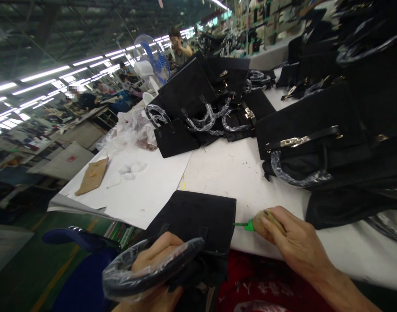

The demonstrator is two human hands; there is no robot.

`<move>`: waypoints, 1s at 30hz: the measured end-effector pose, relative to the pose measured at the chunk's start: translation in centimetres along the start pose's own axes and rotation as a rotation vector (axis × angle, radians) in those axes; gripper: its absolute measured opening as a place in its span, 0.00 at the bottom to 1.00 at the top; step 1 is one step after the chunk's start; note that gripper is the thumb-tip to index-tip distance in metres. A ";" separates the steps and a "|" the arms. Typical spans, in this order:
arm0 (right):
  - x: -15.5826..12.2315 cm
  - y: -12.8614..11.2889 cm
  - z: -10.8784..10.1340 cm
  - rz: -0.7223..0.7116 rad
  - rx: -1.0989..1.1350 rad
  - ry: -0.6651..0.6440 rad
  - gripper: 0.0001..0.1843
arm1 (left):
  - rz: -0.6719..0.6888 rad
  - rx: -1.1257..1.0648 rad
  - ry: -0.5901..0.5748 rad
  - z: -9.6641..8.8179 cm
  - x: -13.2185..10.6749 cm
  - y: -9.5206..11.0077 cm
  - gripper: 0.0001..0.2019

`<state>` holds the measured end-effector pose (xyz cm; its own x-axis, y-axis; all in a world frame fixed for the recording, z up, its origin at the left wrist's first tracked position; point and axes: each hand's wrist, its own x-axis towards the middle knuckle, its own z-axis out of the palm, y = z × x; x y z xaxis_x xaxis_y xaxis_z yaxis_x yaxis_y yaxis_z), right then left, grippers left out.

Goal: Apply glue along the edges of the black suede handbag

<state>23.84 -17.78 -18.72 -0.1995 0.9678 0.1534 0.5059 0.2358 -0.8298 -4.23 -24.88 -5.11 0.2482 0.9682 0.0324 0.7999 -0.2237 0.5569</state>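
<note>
i am working at the bag's (201, 214) edge, it seems
my right hand (292, 238) is closing round the green-tipped tool (258, 223), its tip meeting or nearly meeting the bag; my left hand (157, 251) is curling at the wrapped handle (153, 277), holding the bag at the worktop's (214, 169) near edge. the next move is probably calling for steadiness. other bags (299, 117) are lying towards the far and right edges, contents hidden.

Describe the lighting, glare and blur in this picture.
In the head view, ceiling lights burn out to white; in the head view, the wrapped handle by the left hand catches small glints; in the head view, the far bench looks soft.
</note>
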 end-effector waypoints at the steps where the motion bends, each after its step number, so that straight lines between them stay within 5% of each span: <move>1: 0.0 0.0 0.0 -0.001 0.000 0.011 0.12 | -0.001 0.008 -0.016 0.0 -0.1 -0.1 0.07; 5: 0.2 0.0 -0.1 0.031 -0.007 -0.088 0.14 | 0.023 0.027 -0.024 -0.1 -0.3 -0.3 0.08; 18: 0.2 -0.4 -0.6 -0.017 -0.027 -0.029 0.13 | 0.075 0.085 -0.005 0.1 -0.6 -0.7 0.09; 23: 0.1 -0.2 -0.6 0.023 -0.004 -0.118 0.14 | 0.064 0.078 -0.031 0.1 -0.8 -0.9 0.09; 30: 0.1 -0.1 -0.8 0.002 0.022 -0.022 0.11 | 0.085 0.088 0.003 0.1 -0.5 -0.8 0.10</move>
<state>24.47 -17.62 -18.22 -0.2176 0.9659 0.1403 0.4874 0.2321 -0.8418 -4.96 -25.22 -5.63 0.3156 0.9456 0.0792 0.8210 -0.3140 0.4768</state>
